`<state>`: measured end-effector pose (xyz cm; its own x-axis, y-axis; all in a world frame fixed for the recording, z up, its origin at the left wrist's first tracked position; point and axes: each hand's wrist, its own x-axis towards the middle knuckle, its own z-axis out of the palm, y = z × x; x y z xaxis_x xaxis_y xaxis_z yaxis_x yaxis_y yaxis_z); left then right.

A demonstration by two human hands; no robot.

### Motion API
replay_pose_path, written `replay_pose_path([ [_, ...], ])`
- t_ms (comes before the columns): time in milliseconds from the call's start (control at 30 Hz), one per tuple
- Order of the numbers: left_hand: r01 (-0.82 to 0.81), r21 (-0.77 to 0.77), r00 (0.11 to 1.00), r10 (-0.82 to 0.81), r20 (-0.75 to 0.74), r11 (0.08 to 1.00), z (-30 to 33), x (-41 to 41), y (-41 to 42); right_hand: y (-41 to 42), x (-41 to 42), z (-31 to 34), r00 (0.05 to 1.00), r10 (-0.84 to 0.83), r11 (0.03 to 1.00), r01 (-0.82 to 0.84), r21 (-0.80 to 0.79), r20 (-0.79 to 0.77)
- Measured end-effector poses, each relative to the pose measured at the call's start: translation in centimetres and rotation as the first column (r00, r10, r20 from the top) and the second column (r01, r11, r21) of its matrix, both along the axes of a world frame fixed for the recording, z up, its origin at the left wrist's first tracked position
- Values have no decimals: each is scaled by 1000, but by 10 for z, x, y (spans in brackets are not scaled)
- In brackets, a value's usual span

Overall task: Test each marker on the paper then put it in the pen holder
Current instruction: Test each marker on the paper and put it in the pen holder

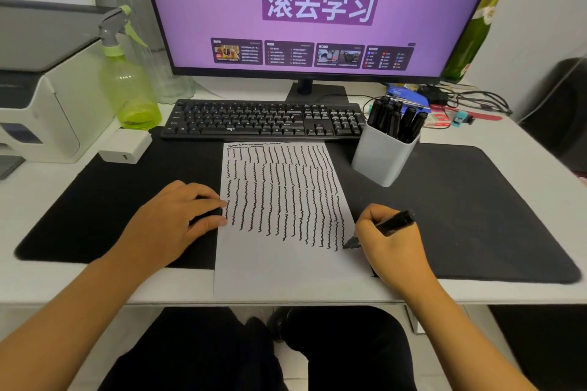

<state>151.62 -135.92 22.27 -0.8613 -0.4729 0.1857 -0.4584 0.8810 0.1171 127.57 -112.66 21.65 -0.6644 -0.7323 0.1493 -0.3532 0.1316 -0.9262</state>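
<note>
Gripping a black marker [386, 226] in our right hand [392, 246], we touch its tip to the paper's [287, 259] right edge; our left hand [178, 216] curls around a dark cap. Far right, the pen holder [381, 157] carries capped markers [397, 119].

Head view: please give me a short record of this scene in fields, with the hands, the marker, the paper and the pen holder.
right hand: right hand grips a black marker, tip on the paper near its right edge
left hand: left hand rests at the paper's left edge, fingers curled over a small dark object, likely the cap
paper: paper lies on the black desk mat, covered with columns of wavy black lines
pen holder: white pen holder stands right of the paper, several black markers inside
task stage: testing a marker, not yet put away
</note>
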Motion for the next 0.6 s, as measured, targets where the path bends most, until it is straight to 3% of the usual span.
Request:
replay_pose_path([
  [233,1,0,1000,-1,-7,1000,1,-1,1,1,1,3,999,50,999,-50,7,-8],
  [367,17,0,1000,-17,-20,1000,3,-1,3,4,-3,7,990,-74,982,94,-163,122],
  [467,46,-17,993,-47,-110,999,7,4,7,9,-5,12,971,-139,943,190,-274,195],
  [600,169,92,963,-145,-228,981,23,1,26,6,10,27,976,-45,932,118,-342,215],
])
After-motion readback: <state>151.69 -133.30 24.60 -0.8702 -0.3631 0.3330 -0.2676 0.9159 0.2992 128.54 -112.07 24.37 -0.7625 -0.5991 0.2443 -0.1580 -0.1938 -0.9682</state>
